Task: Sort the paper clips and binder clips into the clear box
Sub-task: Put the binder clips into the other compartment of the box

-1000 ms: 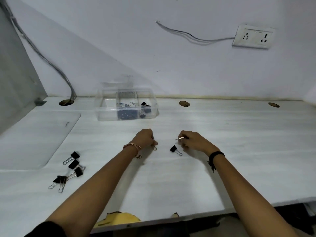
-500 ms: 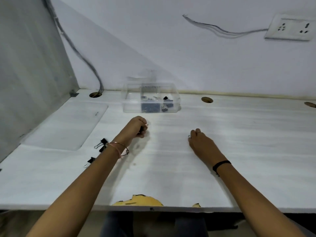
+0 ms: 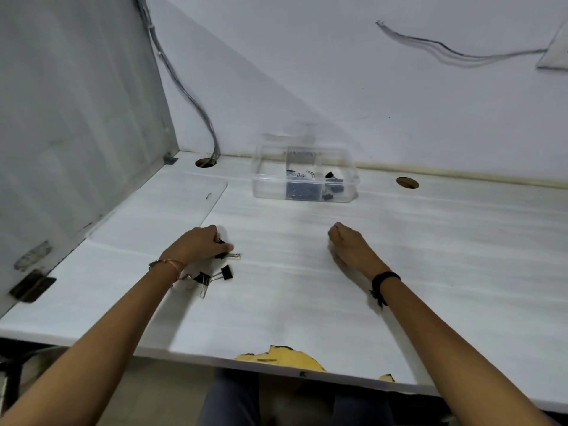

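Note:
The clear box (image 3: 268, 186) stands at the back of the white desk, with paper clips in its middle compartment and black binder clips in its right one. My left hand (image 3: 196, 245) rests on the desk in front of it to the left. Its fingers are closed on a black binder clip (image 3: 228, 256) whose wire handles stick out to the right. Two more binder clips (image 3: 226, 271) (image 3: 203, 278) lie just below that hand, beside my wrist. My right hand (image 3: 349, 247) is a closed fist on the desk further right. The paper clip it held earlier is hidden inside.
A grey partition (image 3: 76, 133) closes off the left side. A flat translucent sheet (image 3: 159, 210) lies at the desk's back left. Two cable holes (image 3: 205, 162) (image 3: 407, 182) sit near the wall. The front edge is chipped, showing yellow (image 3: 282, 358).
My left hand took the binder clip from the middle of the desk and moved left to the group of binder clips. My right hand closed into a fist. The view swung left.

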